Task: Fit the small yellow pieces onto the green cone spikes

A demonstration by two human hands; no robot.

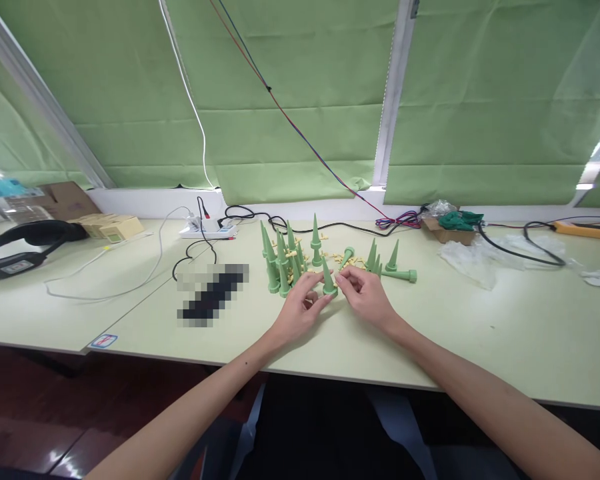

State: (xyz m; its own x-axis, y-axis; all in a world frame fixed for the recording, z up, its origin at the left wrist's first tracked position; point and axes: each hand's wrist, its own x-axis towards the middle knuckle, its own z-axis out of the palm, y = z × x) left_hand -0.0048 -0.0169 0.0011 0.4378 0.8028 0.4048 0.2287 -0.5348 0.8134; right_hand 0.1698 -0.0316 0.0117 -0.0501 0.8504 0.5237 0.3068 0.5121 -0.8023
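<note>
A green cone [328, 279] stands upright on the table between my hands. My left hand [303, 308] has its thumb and fingers around the left side and base of that cone. On the cone's right, my right hand [364, 293] is closed in a pinch; whatever is between its fingertips is too small to make out. Several green cones [280, 263] stand in a cluster beyond my left hand. Small yellow pieces [359, 261] lie scattered behind my hands. More green cones are partly hidden behind my right hand, and a green piece [403, 275] lies on its side there.
Headphones [27, 243] and yellow boxes [113, 227] are at the left of the table [480, 333]. A power strip [207, 230] with cables sits at the back. A blurred dark object [214, 295] lies left of the cones. At the right are a cardboard box [450, 232] and plastic bags [467, 262].
</note>
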